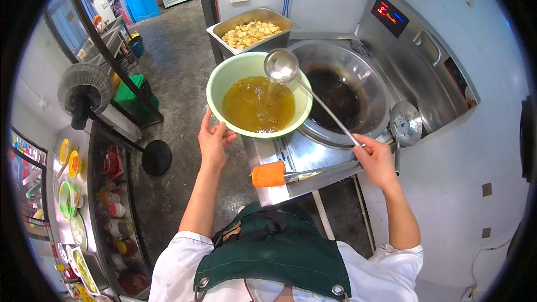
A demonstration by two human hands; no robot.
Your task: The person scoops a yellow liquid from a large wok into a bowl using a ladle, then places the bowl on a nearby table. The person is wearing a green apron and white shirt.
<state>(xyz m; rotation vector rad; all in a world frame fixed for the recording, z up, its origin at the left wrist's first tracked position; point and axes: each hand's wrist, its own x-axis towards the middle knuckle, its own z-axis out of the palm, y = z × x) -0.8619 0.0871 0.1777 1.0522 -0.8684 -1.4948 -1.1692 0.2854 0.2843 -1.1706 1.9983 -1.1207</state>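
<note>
My left hand (215,136) grips the lower left rim of a pale green plastic basin (216,82), its fingers partly under the rim. Yellow-brown liquid (258,107) fills the basin's lower part. My right hand (373,157) is closed around the handle of a long metal ladle (282,66). The ladle's bowl is over the basin's right side, and a thin stream runs from it into the liquid. Right of the basin, a large wok (369,88) is set in the steel range, dark liquid or residue at its bottom. The basin overlaps the wok's left edge in view.
A deep steel pan (214,33) of pale yellow slices stands behind the basin. An orange cloth (268,175) wraps a handle at the range's front corner. A skimmer (405,123) lies right of the wok, below a curved tap (434,46). A black fan (84,92) stands at left.
</note>
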